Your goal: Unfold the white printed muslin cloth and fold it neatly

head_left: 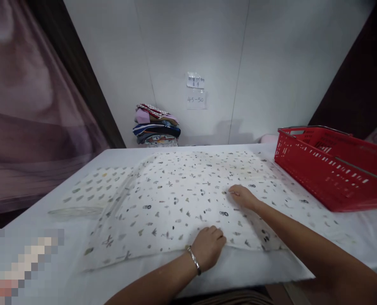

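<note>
Locate the printed sheet (172, 216): it lies spread across the middle of the counter (121, 156), its near hem toward the person. The left hand (209, 245), wearing a silver-coloured bracelet (194, 259), rests at this hem with fingers curled; whether its grip has closed on fabric cannot be told. The right hand (243, 197) sits farther in, fingertips drawn together at the cloth surface; whether its grip pinches the cloth or merely presses it cannot be told either.

The step in hand appears to be levelling the sheet. Use light, flat pressure, work from the centre toward the edges, and steady the hem to prevent skewing. Avoid hard pulling, as the fabric seems thin and could crease.

Material: pale, soft-looking, matte cloth with small grey, green and dark motifs, roughly rectangular, with ridges along its left side. There, a second printed cloth (96, 183) shows, bearing rows of rounded grey motifs.

To the right stands a red basket (315, 178), with perforated walls and thin metal handles. Behind, a stack of folded fabrics (158, 127) stands near the smooth, pale wall panels (277, 80). At far left hangs a pinkish drape (19, 106) with soft folds.
</note>
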The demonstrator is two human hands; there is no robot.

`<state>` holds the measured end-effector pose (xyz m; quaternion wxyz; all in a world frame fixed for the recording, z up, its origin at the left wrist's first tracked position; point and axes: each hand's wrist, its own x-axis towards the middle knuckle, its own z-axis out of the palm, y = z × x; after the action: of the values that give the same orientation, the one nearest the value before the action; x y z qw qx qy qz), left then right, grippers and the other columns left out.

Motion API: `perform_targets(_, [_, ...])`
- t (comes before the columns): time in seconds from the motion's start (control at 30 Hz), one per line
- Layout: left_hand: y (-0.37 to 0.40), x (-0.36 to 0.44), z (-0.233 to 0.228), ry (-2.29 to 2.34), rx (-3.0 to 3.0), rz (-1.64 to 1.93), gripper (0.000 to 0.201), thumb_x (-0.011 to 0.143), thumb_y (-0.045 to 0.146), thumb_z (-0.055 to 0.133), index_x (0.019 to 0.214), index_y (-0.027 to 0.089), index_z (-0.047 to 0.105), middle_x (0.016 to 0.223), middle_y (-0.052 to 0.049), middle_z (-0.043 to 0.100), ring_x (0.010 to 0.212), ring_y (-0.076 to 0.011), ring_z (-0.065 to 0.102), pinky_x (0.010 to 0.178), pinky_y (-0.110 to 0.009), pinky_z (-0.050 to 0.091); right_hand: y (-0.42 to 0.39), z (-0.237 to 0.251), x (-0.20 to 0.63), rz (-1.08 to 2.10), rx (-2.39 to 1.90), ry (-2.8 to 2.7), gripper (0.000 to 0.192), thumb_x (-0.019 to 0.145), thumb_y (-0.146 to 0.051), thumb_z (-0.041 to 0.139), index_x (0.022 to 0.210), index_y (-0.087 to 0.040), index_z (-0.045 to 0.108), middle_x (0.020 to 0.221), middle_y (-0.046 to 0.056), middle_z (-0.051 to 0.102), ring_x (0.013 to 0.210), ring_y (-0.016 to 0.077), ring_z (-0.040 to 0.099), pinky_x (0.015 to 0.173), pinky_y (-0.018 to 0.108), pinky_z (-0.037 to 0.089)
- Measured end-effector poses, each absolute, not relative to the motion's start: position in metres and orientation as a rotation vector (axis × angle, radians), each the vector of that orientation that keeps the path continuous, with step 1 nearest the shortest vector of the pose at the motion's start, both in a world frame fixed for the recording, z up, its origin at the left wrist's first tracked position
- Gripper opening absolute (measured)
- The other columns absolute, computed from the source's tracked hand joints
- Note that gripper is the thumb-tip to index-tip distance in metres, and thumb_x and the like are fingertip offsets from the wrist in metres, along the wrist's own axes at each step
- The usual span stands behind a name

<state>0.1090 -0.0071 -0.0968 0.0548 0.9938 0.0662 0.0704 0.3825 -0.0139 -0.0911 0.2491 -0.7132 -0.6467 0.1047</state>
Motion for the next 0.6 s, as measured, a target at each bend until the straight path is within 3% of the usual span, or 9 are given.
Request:
perform_targets(0.3, [0.008,0.110,-0.112,0.109,2.956,0.412,0.015,0.074,0.025,0.064,0.081,0.020,0.051,0.084,0.001,0.057,0.078,-0.0171,0.048,0.063,-0.033,0.035,0.088,-0.081,0.408,0.211,-2.405,-1.727,0.034,0.089,-0.023,0.038,0.114,-0.018,0.063,0.123,0.009,0.058,0.112,0.0214,0.051,0.086,0.027,0.042])
perform_targets(0.47, [0.023,0.119,-0.131,-0.010,2.970,0.662,0.024,0.074,0.032,0.069,0.068,0.020,0.049,0.069,0.003,0.055,0.067,-0.0145,0.048,0.053,-0.030,0.029,0.150,-0.080,0.422,0.186,-2.534,-1.644,0.033,0.088,-0.025,0.041,0.113,-0.020,0.063,0.116,0.011,0.061,0.108,0.0228,0.054,0.081,0.027,0.043])
perform_targets(0.6, [0.031,0.120,-0.141,-0.108,2.968,0.627,0.024,0.074,0.035,0.070,0.066,0.021,0.052,0.071,0.004,0.058,0.064,-0.0130,0.049,0.049,-0.028,0.028,0.180,-0.084,0.431,0.186,-2.624,-1.617,0.026,0.085,-0.021,0.046,0.102,-0.017,0.066,0.109,0.013,0.062,0.100,0.0220,0.057,0.074,0.025,0.043])
